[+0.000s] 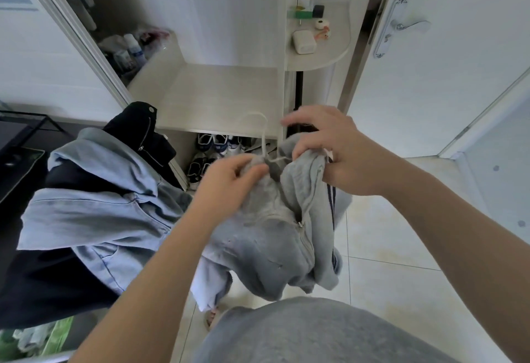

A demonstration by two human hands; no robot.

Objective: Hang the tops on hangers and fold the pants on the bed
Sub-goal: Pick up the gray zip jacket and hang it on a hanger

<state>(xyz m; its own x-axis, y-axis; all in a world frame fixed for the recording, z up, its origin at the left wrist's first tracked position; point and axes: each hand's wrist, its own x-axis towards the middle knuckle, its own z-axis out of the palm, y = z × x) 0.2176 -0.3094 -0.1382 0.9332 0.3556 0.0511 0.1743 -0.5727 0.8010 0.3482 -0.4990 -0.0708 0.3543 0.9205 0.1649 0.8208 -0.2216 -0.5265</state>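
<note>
A grey zip-up top [275, 236] with dark stripes on its sleeve hangs bunched in front of me over the tiled floor. A white hanger [259, 126] pokes its hook up out of the collar. My left hand [229, 179] grips the grey fabric at the left side of the neck. My right hand [329, 144] pinches the fabric at the right side of the collar. To the left, a light blue denim shirt [94, 208] and a black jacket [137, 130] lie draped in a pile.
An open wardrobe with a pale shelf [218, 96] stands ahead, with several shoes [212, 147] beneath it. A rounded corner shelf [318, 47] holds small items. A white door [430, 61] with a metal handle is at the right.
</note>
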